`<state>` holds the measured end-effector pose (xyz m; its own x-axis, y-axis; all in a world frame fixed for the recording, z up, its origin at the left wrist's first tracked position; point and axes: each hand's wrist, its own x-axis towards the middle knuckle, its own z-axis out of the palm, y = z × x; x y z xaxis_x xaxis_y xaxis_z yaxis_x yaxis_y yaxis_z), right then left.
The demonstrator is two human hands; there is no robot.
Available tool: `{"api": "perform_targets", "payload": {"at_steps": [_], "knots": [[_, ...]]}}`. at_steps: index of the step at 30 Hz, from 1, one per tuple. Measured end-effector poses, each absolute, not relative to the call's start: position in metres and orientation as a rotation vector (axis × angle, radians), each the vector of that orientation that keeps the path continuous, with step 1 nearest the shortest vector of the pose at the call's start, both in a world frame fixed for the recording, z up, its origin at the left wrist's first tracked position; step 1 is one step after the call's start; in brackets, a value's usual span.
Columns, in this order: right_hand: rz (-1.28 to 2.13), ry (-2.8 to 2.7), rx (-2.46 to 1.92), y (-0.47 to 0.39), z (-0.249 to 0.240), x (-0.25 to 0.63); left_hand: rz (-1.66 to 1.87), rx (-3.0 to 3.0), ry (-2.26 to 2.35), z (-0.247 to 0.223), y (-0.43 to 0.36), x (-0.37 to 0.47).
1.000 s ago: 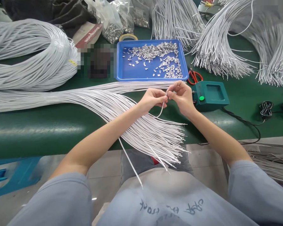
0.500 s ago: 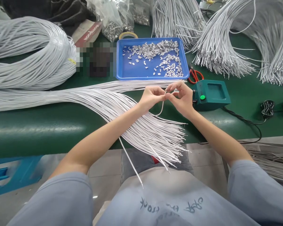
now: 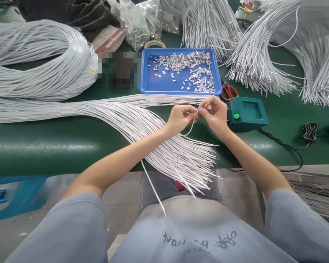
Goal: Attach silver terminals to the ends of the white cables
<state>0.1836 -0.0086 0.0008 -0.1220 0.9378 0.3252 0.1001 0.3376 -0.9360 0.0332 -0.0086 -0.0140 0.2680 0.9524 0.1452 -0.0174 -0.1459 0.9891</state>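
My left hand [image 3: 181, 118] pinches a white cable [image 3: 191, 128] near its end, above the fanned bundle of white cables [image 3: 178, 157]. Touching it at the fingertips, my right hand [image 3: 215, 113] is closed on the same cable's end; any small part between the fingers is too small to make out. Just behind both hands lies a blue tray [image 3: 164, 87] with scattered small metal terminals [image 3: 185, 60]. A green device [image 3: 248, 113] with a lit green button stands right beside my right hand.
Red-handled scissors [image 3: 229, 92] lie behind the device. Coiled cables [image 3: 76, 62] fill the left, and more cable bundles [image 3: 260, 58] the back right. Bags of metal parts [image 3: 137, 34] and a tape roll [image 3: 155, 44] sit behind the tray. A black cord [image 3: 310, 132] lies at the right.
The view has shifted slightly. My left hand has come a little lower and its fingers are more curled; my right hand stays at the cable's end beside it.
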Motion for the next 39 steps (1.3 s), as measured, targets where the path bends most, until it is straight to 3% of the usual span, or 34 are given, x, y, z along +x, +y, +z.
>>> {"api": "perform_targets", "payload": {"at_steps": [3,8,10,13,19,23,28,39], "knots": [[1.161,-1.445,-1.002,-0.006,0.005,0.187,1.181,1.745,1.110,-0.011,-0.012,0.029],[1.852,-1.120,-1.061,-0.004,0.012,0.190,1.149,1.996,1.094,-0.003,-0.010,0.022],[1.876,-1.043,-1.065,-0.005,0.011,0.188,1.173,1.924,1.145,-0.001,-0.009,0.024],[1.613,-1.133,-1.057,-0.004,0.005,0.186,1.170,1.641,1.158,0.002,-0.007,0.028],[0.618,-1.781,-1.032,0.004,-0.013,0.190,0.926,1.125,1.000,0.007,0.000,0.024],[0.228,-2.070,-0.967,0.008,-0.017,0.196,0.824,0.963,0.891,0.003,0.005,0.021],[0.099,-2.167,-0.961,0.010,-0.015,0.199,0.771,0.864,0.846,0.001,0.008,0.022],[0.277,-2.123,-0.985,0.011,-0.015,0.199,0.711,0.806,0.874,0.004,0.010,0.022]]}}
